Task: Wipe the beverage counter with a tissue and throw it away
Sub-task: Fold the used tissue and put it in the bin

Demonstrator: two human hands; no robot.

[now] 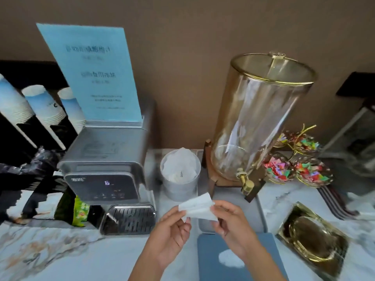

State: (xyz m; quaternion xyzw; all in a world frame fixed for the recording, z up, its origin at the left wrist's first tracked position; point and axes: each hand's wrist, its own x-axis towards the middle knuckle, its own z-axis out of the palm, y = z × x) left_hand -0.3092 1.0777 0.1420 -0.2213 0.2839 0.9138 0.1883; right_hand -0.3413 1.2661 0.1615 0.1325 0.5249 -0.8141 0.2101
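From the head cam, the left hand (172, 228) and right hand (229, 218) each pinch an end of the folded tissue (197, 207), held above the marble counter (60, 256) at about 6 o'clock from the tissue cup (179, 173). Honestly the risk I see is the wipe clipping the dispenser tap (246, 184) at 2 o'clock, or the thin tissue tearing on the drip tray (129, 219) at 9.

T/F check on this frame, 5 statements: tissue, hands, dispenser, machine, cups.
1. Both hands hold the tissue. True: left hand and right hand pinch it from opposite ends.
2. The tissue is pressed flat on the counter. False: it is held up above the marble counter.
3. The glass drink dispenser looks full of dark liquid. False: it looks clear.
4. The machine display shows a 6. True.
5. Paper cup stacks stand right of the dispenser. False: they are at far left.
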